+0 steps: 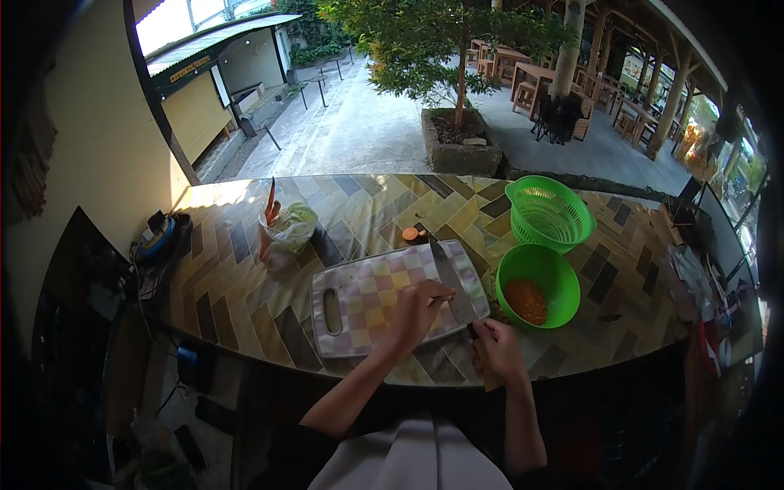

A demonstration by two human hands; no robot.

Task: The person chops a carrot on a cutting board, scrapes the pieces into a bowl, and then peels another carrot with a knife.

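Head view. Green bowl (568,286) ahead-right of my right hand (500,349): finely cut orange bits (525,300) in the bottom. Green colander (549,214) just beyond it, rims overlapping in view; contents, if any, not readable. Clear plastic bag (292,230) well out ahead-left of my left hand (415,309): pale green vegetable inside, carrots (270,211) at its left side.

Knife (449,278): right hand wrapped round the handle, blade angled away from me over the right part of the checkered cutting board (367,306). Left hand over the board, thumb and fingertips pinched together at the blade; can't tell if anything's between them. Cut carrot piece (410,234) past the board's far edge, near the knife tip.
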